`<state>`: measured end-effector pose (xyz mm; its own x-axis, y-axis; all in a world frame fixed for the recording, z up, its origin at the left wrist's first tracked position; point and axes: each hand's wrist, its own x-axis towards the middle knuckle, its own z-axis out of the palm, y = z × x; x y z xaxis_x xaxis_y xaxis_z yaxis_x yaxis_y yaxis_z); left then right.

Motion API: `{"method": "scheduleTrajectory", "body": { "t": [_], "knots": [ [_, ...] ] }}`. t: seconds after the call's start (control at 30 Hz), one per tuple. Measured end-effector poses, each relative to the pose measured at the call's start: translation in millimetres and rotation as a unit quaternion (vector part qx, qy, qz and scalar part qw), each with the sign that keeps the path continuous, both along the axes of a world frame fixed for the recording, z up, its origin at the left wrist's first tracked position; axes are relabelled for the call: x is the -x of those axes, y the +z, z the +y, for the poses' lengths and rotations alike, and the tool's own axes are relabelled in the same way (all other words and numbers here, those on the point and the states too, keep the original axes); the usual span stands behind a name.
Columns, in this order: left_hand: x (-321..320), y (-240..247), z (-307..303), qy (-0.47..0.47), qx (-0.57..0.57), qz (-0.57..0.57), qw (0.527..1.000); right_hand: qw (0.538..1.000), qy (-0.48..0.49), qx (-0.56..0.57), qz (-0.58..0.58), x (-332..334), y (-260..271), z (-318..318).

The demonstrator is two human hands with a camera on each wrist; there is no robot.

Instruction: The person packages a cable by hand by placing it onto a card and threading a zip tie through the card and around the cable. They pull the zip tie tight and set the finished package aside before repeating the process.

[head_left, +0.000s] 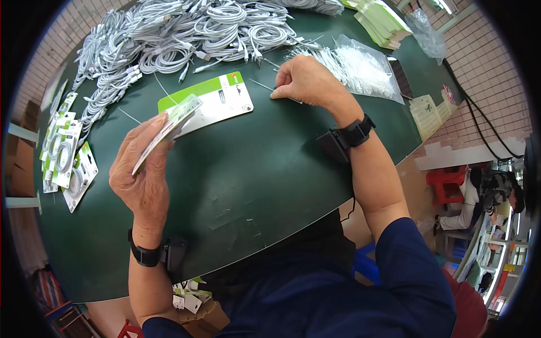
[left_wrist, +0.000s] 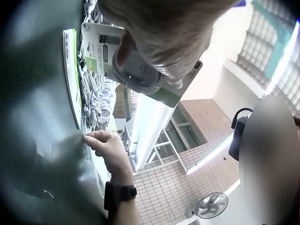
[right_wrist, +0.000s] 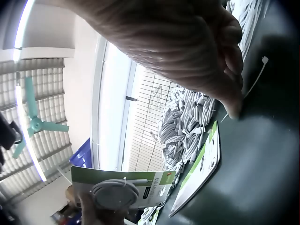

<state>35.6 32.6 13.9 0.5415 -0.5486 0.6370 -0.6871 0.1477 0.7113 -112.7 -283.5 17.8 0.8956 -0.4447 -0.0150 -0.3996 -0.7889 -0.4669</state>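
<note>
Green and smooth, the surface [head_left: 225, 174] is carrying a large pile of grey-white cables [head_left: 169, 36] along its far side. Near the right end of this pile, a clear bag [head_left: 399, 97] is holding many thin white ties, and beyond it a stack of green-and-white cards [head_left: 382, 25] is lying. At the far left, several packed cards [head_left: 66, 149] with coiled cables are overlapping each other.

The left hand [head_left: 140, 174] is holding one card [right_wrist: 159, 180] raised above the surface, with its fingers clamped on it. On this card a coiled cable [right_wrist: 115, 194] is sitting, and its plug is pointing along the card. Just beside, a flat card [head_left: 225, 104] is resting on the surface, its green band facing the pile.

The right hand [head_left: 313, 84] is reaching down to the surface, between the flat card and the bag. Its thumb and forefinger are coming together on a thin white tie [head_left: 260, 85], whose two ends are showing on both sides of the fingers. Both wrists are wearing black straps [head_left: 358, 132] with small devices. Behind the pile, a tiled wall [right_wrist: 145, 108] is standing.
</note>
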Motion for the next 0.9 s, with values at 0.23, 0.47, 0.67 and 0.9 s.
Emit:
{"method": "scheduleTrajectory", "body": {
  "t": [0.23,0.47,0.67,0.9],
  "knots": [
    [-5,-4,-1,0.003,0.015,0.001,1.0,0.99,0.072,0.12,0.002,-5,-13,31],
    [0,1,-5,0.047,-0.003,-0.014,0.999,0.992,0.033,0.057,-0.109,3,-3,17],
    [1,2,-9,0.054,-0.031,-0.121,0.991,0.853,0.082,-0.453,-0.245,3,26,44],
    [1,5,-9,0.06,-0.046,-0.167,0.983,0.813,0.106,-0.52,-0.24,-4,20,73]
  ]
}}
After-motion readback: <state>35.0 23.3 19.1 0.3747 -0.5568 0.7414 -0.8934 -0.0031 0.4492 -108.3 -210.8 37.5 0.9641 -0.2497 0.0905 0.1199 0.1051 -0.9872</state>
